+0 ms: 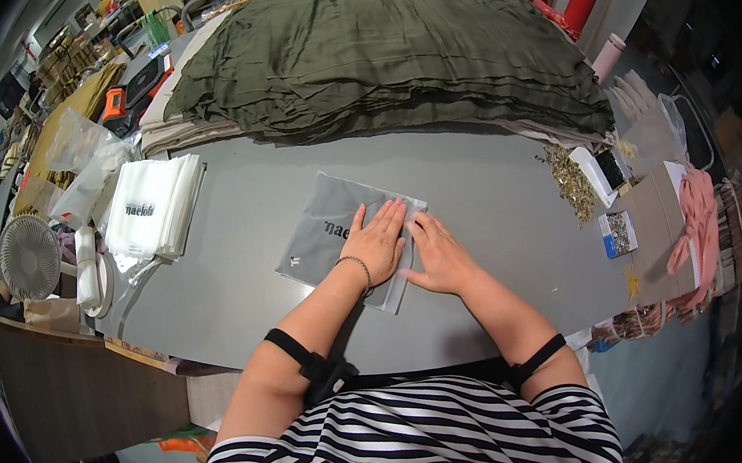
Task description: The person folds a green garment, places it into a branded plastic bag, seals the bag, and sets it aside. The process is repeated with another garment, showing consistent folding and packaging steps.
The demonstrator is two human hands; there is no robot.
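A flat, translucent plastic bag (307, 220) with dark printing lies slanted on the grey table in front of me. It looks dark grey inside, but I cannot tell what it holds. Pressed flat across the bag is my left hand (378, 241), palm down with the thumb spread. My right hand (442, 252) rests at the bag's right edge, along a clearer plastic strip (393, 296). Its fingertips touch that edge, and its thumb is spread away from the fingers.
A large dark green fabric stack (382, 52) spans the back of the table. Left are a stack of printed plastic bags (154, 211) and a fan (29, 257). On the right are small metallic pieces (568, 181), a small box (618, 234) and pink fabric strips (698, 223).
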